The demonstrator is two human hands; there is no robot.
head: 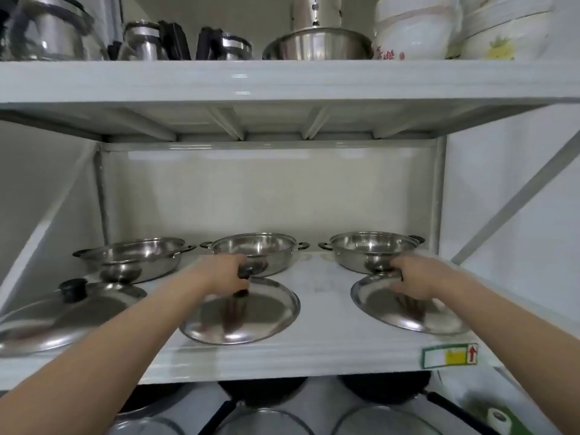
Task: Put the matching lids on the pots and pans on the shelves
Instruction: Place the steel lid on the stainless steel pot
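l hand (224,274) gripping middle lid (248,312) knob, r hand (411,277) gripping right lid (405,306) knob, both lids knob-up

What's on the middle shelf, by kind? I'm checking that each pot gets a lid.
Steel pots, open: 3, left, middle, right
Steel lids: 3, left untouched, middle under the left hand, right under the right hand
Total: 6
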